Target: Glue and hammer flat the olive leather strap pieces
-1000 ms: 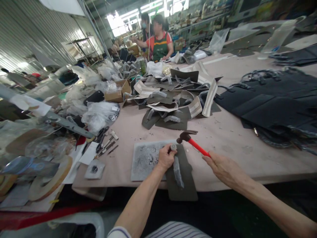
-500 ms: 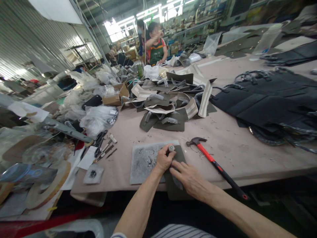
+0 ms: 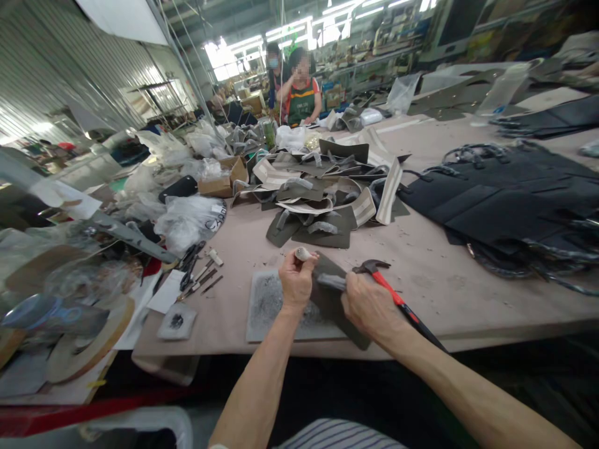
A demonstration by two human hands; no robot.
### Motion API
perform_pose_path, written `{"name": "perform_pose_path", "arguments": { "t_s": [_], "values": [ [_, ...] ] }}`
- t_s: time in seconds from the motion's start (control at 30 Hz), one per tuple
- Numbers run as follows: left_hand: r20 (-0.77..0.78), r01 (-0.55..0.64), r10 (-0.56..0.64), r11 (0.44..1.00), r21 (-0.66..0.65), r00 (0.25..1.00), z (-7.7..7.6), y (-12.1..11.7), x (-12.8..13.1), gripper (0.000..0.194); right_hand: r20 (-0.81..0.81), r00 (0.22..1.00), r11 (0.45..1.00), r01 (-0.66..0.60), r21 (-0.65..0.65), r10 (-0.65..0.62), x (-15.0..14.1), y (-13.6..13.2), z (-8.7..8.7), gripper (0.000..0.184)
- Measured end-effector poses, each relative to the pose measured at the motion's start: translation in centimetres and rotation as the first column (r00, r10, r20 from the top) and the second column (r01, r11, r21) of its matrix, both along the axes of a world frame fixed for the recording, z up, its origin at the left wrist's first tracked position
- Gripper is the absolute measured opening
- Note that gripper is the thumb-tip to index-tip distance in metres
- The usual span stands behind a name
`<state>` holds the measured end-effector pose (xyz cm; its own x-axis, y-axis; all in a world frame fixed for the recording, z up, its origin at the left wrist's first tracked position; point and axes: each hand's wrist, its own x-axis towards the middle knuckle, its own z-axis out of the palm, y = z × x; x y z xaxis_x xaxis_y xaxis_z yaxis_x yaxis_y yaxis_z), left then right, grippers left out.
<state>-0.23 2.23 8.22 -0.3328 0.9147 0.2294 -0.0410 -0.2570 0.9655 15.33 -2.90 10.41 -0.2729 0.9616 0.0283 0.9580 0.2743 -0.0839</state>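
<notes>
My left hand (image 3: pixel 296 284) is closed around a short metal punch (image 3: pixel 302 254), its round end pointing up. My right hand (image 3: pixel 372 305) is closed on a dark olive panel (image 3: pixel 330 305), at the plastic-wrapped handle (image 3: pixel 331 282) fixed across it. The panel is turned at a slant, partly over a scuffed grey board (image 3: pixel 266 312) at the table's front edge. To the right, partly behind my right forearm, lies a claw hammer (image 3: pixel 389 288) with a red and black handle. The fingertips of my right hand are largely hidden.
A pile of similar panels (image 3: pixel 322 187) lies beyond the board. Black bag pieces (image 3: pixel 505 199) cover the right side. Scissors (image 3: pixel 189 262) and slim tools (image 3: pixel 203 280) lie left, near a metal pole (image 3: pixel 126 234) and tape rolls (image 3: pixel 88 343). Co-workers (image 3: pixel 302 100) are across the table.
My right hand laid the hammer on the table, then took hold of the panel. The panel has lifted and turned to a slant. My left hand has moved up and left with the punch.
</notes>
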Motion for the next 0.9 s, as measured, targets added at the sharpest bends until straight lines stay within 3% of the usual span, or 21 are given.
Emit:
{"name": "perform_pose_path", "arguments": {
  "t_s": [0.1, 0.2, 0.33, 0.47, 0.6, 0.9],
  "values": [
    [-0.017, 0.057, -0.058, 0.997, -0.047, 0.998, -0.8, -0.2, 0.0, 0.019, -0.121, 0.987, 0.986, 0.092, -0.136, -0.109, 0.1, 0.1, -0.1, 0.023],
    [0.006, 0.119, -0.120, 0.980, -0.159, 0.993, -3.6, -0.2, 0.6, 0.020, -0.231, 0.958, 0.958, 0.105, -0.266, -0.169, -0.7, -0.8, -2.4, 0.037],
    [0.042, 0.168, -0.162, 0.964, -0.207, 0.986, -6.4, -0.3, 1.0, 0.025, -0.273, 0.948, 0.949, 0.075, -0.308, -0.164, -1.5, -1.7, -5.0, 0.056],
    [0.045, 0.127, -0.121, 0.970, -0.209, 0.992, -6.7, -0.4, 0.6, 0.029, -0.286, 0.934, 0.957, 0.140, -0.255, -0.213, -1.3, -2.2, -5.3, 0.055],
    [0.037, 0.186, -0.183, 0.958, -0.217, 0.982, -6.9, -0.3, 0.6, 0.030, -0.277, 0.933, 0.961, 0.171, -0.217, -0.228, -1.6, -2.5, -5.4, 0.054],
    [0.074, 0.201, -0.188, 0.945, -0.258, 0.979, -8.6, 0.4, 1.1, 0.025, -0.289, 0.928, 0.913, 0.108, -0.392, -0.234, -1.4, -1.5, -5.3, 0.044]
  ]
}}
